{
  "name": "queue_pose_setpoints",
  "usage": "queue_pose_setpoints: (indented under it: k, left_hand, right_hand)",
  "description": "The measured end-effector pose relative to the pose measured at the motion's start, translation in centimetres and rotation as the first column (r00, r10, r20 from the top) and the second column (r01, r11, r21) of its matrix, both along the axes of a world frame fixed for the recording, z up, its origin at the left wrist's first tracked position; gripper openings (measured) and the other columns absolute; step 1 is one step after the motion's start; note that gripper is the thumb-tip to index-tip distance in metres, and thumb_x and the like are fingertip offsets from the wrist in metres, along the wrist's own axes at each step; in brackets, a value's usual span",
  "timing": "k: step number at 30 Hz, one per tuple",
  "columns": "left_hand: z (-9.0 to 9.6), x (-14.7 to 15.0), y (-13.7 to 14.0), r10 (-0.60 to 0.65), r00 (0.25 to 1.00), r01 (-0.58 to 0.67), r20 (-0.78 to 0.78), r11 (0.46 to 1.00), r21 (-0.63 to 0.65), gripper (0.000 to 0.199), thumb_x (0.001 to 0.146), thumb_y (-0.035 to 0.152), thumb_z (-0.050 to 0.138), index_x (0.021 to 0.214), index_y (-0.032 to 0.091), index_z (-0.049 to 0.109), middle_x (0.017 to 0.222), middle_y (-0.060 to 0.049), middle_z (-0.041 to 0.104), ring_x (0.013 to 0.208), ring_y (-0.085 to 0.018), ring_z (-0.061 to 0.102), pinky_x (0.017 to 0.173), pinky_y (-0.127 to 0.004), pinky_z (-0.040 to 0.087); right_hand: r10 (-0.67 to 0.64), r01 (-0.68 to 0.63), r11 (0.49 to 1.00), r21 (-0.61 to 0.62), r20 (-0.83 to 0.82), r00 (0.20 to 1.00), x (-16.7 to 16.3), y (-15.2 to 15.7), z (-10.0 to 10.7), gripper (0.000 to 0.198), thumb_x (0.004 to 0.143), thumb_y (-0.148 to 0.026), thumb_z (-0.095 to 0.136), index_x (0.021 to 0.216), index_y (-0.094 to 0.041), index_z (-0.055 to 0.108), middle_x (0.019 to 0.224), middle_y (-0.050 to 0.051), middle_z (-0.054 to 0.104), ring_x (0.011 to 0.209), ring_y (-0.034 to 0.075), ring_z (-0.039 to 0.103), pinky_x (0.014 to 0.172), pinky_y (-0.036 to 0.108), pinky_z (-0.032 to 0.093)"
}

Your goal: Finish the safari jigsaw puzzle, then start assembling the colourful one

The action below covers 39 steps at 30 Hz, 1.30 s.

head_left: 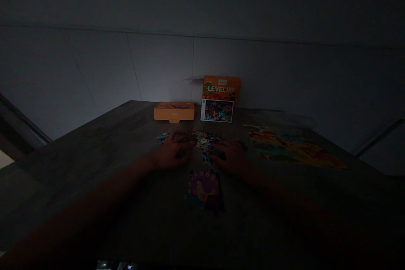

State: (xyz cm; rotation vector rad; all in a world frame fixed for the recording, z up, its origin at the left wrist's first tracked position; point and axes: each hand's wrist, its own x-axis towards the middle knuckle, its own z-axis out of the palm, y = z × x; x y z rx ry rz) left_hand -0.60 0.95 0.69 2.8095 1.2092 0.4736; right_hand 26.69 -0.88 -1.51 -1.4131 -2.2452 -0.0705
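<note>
Loose jigsaw puzzle pieces (205,142) lie heaped on the dark table (120,128). My left hand (173,150) rests over the heap's left side with its fingers spread. On the right side, my right hand (230,156) touches the pieces, its fingers also apart. In the dim light I see nothing gripped in either hand. Closer to me lies a joined purple section of puzzle (204,190) showing a pale bird. Some pieces are hidden beneath my fingers.
At the back stand an orange "LEVEL UP!" box (221,86) and a picture card (217,111) leaning before it. A flat orange box (174,112) lies to their left. A colourful assembled puzzle (294,147) spreads on the right. Behind the table rises a wall (164,61).
</note>
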Motion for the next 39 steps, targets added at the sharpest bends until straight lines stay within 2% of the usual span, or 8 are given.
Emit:
queue_pose_setpoints:
  k: [4,9,14,17,20,23,31,39]
  left_hand:
    - [0.3,0.3,-0.8,-0.109,0.994,0.108,-0.006,0.99,-0.092,0.07,0.088,0.043,0.059,0.15,0.027,0.031,0.151,-0.007,0.04,0.143,-0.037,0.021,0.114,-0.06,0.021]
    - [0.4,0.4,-1.3,-0.187,0.981,0.19,0.042,0.977,-0.096,0.084,0.086,0.044,0.062,0.154,0.028,0.015,0.155,-0.008,0.032,0.147,-0.035,0.01,0.115,-0.057,0.021]
    - [0.8,1.2,-2.0,-0.24,0.968,0.246,0.074,0.965,-0.09,0.093,0.087,0.043,0.062,0.155,0.023,0.003,0.16,-0.013,0.017,0.148,-0.031,0.007,0.117,-0.05,0.023]
    - [1.0,1.5,-2.3,-0.216,0.972,0.221,0.089,0.973,-0.063,0.08,0.089,0.043,0.06,0.154,0.022,0.018,0.16,-0.013,0.017,0.147,-0.029,0.015,0.117,-0.046,0.024]
    - [1.1,1.4,-2.3,-0.201,0.972,0.206,0.122,0.978,-0.029,0.056,0.091,0.042,0.057,0.142,0.022,0.044,0.157,-0.012,0.027,0.145,-0.027,0.024,0.116,-0.043,0.028]
    - [1.0,1.2,-2.1,-0.224,0.957,0.222,0.185,0.975,0.031,0.042,0.091,0.041,0.057,0.129,0.022,0.056,0.154,-0.011,0.032,0.142,-0.026,0.03,0.113,-0.042,0.035]
    - [0.9,1.2,-1.7,-0.31,0.921,0.276,0.235,0.947,0.167,0.035,0.09,0.041,0.06,0.117,0.019,0.063,0.133,-0.014,0.054,0.134,-0.028,0.04,0.105,-0.043,0.044]
    - [1.4,1.3,-2.1,-0.224,0.953,0.22,0.206,0.975,0.041,0.037,0.089,0.044,0.058,0.118,0.021,0.063,0.137,-0.012,0.05,0.134,-0.028,0.04,0.108,-0.042,0.04]
  right_hand:
    - [0.05,-0.049,0.998,0.041,-0.041,0.998,0.1,0.2,-0.2,0.035,0.083,-0.04,0.065,0.112,-0.02,0.069,0.114,0.01,0.067,0.108,0.029,0.056,0.097,0.047,0.039]
    - [0.161,-0.142,0.979,0.148,-0.122,0.98,0.1,0.1,0.0,0.051,0.08,-0.034,0.068,0.126,-0.018,0.057,0.119,0.012,0.063,0.112,0.03,0.054,0.097,0.048,0.041]
    - [0.365,-0.317,0.894,0.317,-0.107,0.925,-0.1,-0.9,1.0,0.054,0.084,-0.035,0.065,0.132,-0.017,0.049,0.121,0.014,0.059,0.112,0.029,0.053,0.096,0.047,0.042]
    - [0.447,-0.402,0.841,0.362,-0.047,0.893,-0.4,-1.5,1.3,0.054,0.087,-0.039,0.062,0.134,-0.018,0.047,0.12,0.015,0.06,0.112,0.029,0.053,0.095,0.046,0.042]
    - [0.47,-0.43,0.824,0.369,-0.021,0.882,-0.5,-1.7,1.3,0.055,0.087,-0.043,0.062,0.134,-0.018,0.047,0.118,0.014,0.06,0.109,0.028,0.054,0.094,0.046,0.042]
    - [0.483,-0.445,0.802,0.398,0.006,0.876,-0.5,-1.8,1.2,0.056,0.087,-0.045,0.062,0.134,-0.018,0.048,0.117,0.014,0.061,0.11,0.028,0.053,0.095,0.046,0.042]
    - [0.492,-0.461,0.773,0.436,0.046,0.869,-0.5,-2.1,1.4,0.051,0.088,-0.042,0.061,0.132,-0.018,0.05,0.117,0.013,0.061,0.11,0.028,0.053,0.095,0.046,0.042]
    - [0.48,-0.438,0.793,0.423,0.009,0.877,-0.6,-2.2,1.5,0.049,0.088,-0.044,0.061,0.129,-0.019,0.053,0.114,0.012,0.063,0.106,0.026,0.055,0.094,0.044,0.042]
